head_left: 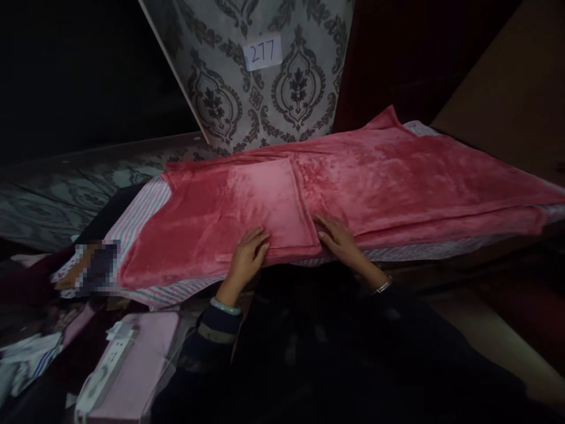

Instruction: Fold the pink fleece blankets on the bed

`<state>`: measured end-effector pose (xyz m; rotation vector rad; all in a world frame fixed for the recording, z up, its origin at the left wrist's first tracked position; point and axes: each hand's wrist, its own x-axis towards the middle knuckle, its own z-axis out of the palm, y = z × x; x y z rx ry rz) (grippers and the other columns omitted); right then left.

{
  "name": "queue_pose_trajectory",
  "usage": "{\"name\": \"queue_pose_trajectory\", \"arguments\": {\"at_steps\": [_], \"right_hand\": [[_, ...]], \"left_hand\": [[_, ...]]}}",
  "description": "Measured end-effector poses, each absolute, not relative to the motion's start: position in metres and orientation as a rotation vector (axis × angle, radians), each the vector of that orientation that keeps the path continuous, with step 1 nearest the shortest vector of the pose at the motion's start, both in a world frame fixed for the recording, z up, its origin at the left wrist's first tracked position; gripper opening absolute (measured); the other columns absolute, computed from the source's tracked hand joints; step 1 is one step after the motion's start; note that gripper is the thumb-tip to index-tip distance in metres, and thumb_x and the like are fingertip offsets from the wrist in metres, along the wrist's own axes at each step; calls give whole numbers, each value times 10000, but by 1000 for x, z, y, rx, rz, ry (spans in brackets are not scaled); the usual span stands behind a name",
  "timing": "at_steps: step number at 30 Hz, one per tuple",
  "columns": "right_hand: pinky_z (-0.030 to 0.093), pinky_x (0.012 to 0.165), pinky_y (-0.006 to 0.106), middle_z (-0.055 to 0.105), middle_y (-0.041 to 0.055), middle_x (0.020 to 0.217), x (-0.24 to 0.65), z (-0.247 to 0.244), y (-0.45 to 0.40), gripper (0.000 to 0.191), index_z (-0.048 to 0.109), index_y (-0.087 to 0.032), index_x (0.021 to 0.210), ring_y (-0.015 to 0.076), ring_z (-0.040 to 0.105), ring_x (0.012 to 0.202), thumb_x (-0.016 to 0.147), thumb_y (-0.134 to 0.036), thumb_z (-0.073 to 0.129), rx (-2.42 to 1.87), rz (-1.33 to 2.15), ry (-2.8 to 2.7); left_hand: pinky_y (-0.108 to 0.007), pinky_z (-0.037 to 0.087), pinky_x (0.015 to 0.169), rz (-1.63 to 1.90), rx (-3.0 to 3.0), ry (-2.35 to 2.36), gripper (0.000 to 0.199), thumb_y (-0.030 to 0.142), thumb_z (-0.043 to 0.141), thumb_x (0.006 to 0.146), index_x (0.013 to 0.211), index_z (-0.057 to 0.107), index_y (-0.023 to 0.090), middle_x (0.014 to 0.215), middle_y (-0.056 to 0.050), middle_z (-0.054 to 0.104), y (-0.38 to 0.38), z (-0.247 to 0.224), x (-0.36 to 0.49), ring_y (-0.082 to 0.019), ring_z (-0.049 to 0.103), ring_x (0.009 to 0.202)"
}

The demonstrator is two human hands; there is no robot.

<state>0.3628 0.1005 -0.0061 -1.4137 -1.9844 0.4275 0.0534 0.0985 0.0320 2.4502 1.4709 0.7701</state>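
Observation:
A pink plush blanket [406, 182] lies over a long surface covered by a striped sheet [150, 203]. Its left portion is folded over, with the folded edge running front to back near the middle. My left hand [248, 253] rests on the front border of the folded part, fingers stretched out and slightly apart. Just right of the fold's front corner, my right hand [339, 240] touches the blanket with fingers extended. Neither hand grips the cloth. A pale bangle circles my left wrist and a silver one my right.
A wall covering with a dark damask pattern [260, 112] rises behind, bearing a paper marked 277 [263, 53]. At lower left, a white power strip [108, 368] lies on a pink surface [139, 359]. Assorted cloths [33, 359] lie at far left.

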Motion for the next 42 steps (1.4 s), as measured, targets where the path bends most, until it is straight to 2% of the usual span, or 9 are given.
{"name": "queue_pose_trajectory", "arguments": {"at_steps": [4,10,16,24,31,34,36,39,42], "right_hand": [[400,1142,514,593,116,1456,357,0,85,597,506,-205,1527,297,543,1328,984,-448,456,-1300,531,-1912],[422,1140,470,577,99,1475,346,10,83,655,483,-202,1542,285,533,1351,930,-421,562,-1249,676,-1923],[492,1063,470,682,109,1326,341,22,92,561,615,-173,1428,288,636,1199,873,-251,590,-1236,752,-2016],[507,1052,438,624,77,1420,339,76,116,640,588,-230,1462,271,609,1247,823,-187,589,-1157,653,-2183],[571,870,376,707,61,1233,334,90,125,594,617,-220,1414,218,673,944,820,-209,597,-1060,663,-2086],[570,806,363,703,69,1216,332,92,129,579,607,-206,1407,206,659,873,829,-235,600,-1041,620,-2086],[563,829,377,687,89,1251,332,90,133,565,603,-198,1401,225,659,927,837,-235,588,-1065,549,-2109],[538,907,418,673,109,1243,334,80,137,510,626,-199,1354,267,636,1051,851,-193,544,-1101,353,-2165],[524,899,424,664,129,1145,339,56,134,452,668,-190,1271,281,608,1040,861,-125,492,-1143,131,-2230]], "left_hand": [[-484,463,1153,862,2437,1477,336,334,500,1006,1271,687,243,1355,-87,687,74,28,63,-231,602,1309],[-481,438,1168,808,2469,1516,356,331,569,981,1306,664,224,1380,-93,672,75,29,68,-242,580,1328],[-514,435,1155,747,2481,1485,428,336,605,962,1373,622,219,1441,-113,626,75,31,66,-274,543,1362],[-514,431,1143,756,2479,1470,462,360,645,941,1377,619,208,1370,-128,658,86,45,54,-289,573,1293],[-499,457,1082,776,2461,1541,464,393,660,931,1360,618,223,1312,-122,655,89,44,44,-290,582,1235],[-437,503,987,807,2426,1616,317,331,623,949,1233,665,195,1154,-106,684,95,43,39,-265,613,1105],[-405,512,928,801,2441,1693,219,292,583,962,1128,680,188,1044,-92,678,100,43,36,-252,614,1019],[-417,492,904,791,2554,1825,212,240,520,968,1102,673,182,1052,-112,653,104,41,34,-271,592,1020],[-425,471,863,747,2707,1849,245,200,475,971,1093,686,188,1055,-128,641,102,32,33,-280,576,1006]]}}
